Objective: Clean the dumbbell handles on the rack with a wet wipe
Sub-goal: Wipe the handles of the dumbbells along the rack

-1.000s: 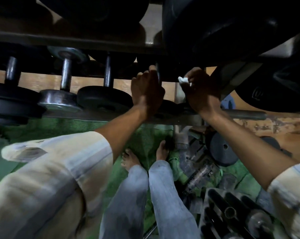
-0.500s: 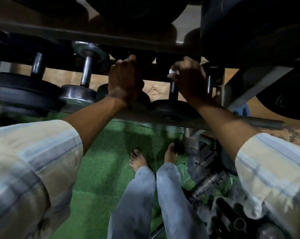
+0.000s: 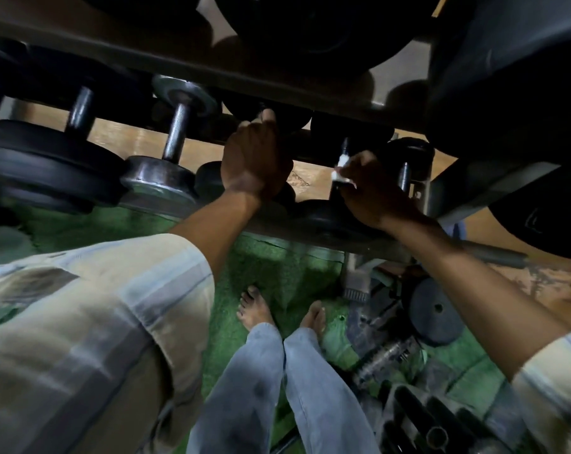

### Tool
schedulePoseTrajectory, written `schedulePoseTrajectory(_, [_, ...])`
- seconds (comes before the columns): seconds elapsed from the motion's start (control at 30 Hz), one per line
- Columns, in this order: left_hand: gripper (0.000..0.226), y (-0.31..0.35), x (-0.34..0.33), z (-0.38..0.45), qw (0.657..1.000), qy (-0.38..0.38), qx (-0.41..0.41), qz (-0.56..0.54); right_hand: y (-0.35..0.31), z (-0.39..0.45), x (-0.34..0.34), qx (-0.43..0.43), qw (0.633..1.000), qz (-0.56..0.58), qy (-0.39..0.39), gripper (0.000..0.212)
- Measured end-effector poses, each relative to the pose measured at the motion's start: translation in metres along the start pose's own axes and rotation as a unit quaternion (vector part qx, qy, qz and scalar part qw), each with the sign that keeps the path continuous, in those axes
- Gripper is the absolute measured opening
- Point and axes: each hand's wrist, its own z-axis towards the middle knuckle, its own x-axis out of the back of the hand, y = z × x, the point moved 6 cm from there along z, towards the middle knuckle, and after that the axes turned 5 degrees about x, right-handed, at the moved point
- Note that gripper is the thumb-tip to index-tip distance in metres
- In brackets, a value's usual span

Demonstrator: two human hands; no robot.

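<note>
A dark metal rack [image 3: 310, 235] holds a row of dumbbells on its lower shelf. My right hand [image 3: 372, 188] grips a white wet wipe [image 3: 341, 170] wrapped round the dark handle of a black dumbbell [image 3: 330, 221] near the rack's right end. My left hand [image 3: 256, 162] is curled round the handle of the neighbouring dumbbell to the left, which it mostly hides. Further left stand a steel dumbbell [image 3: 159, 178] with a knurled handle and larger black dumbbells [image 3: 48, 162].
Big black weight plates [image 3: 507, 93] hang on the shelf above. Green turf [image 3: 271, 267] covers the floor under my bare feet [image 3: 254, 309]. Loose plates [image 3: 436, 311], a spring collar and a black tray [image 3: 441, 424] of parts lie at the lower right.
The view has shifted right along the rack. My right hand with the wipe has slid down its handle. My left hand keeps its grip on the neighbouring handle.
</note>
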Motion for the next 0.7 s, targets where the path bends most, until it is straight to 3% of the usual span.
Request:
schedulePoseTrajectory(0.1, [0.036, 0.003, 0.0, -0.001, 1.0, 0.021, -0.018, -0.001, 0.006, 0.018, 0.001, -0.007, 0.997, -0.053, 0.064, 0.038])
schedulePoseTrajectory(0.23, [0.038, 0.001, 0.001, 0.001, 0.999, 0.044, -0.021, -0.01, 0.0, 0.028, 0.004, 0.0, 0.99, -0.105, 0.089, 0.039])
schedulePoseTrajectory(0.37, [0.039, 0.001, -0.001, -0.002, 0.999, 0.047, -0.02, -0.006, -0.005, 0.016, -0.002, 0.027, 0.997, -0.067, 0.01, 0.023])
schedulePoseTrajectory(0.47, [0.045, 0.001, -0.002, 0.002, 0.998, 0.053, -0.014, -0.006, -0.003, 0.004, -0.009, -0.043, 0.997, -0.002, -0.061, 0.029])
schedulePoseTrajectory(0.6, [0.045, 0.0, -0.001, -0.002, 0.998, 0.065, -0.025, 0.004, 0.011, -0.01, -0.004, -0.126, 0.989, 0.02, -0.075, 0.03])
schedulePoseTrajectory(0.7, [0.035, 0.004, -0.011, 0.007, 0.998, 0.052, 0.013, -0.035, 0.025, -0.017, -0.01, -0.191, 0.969, 0.12, -0.102, 0.031])
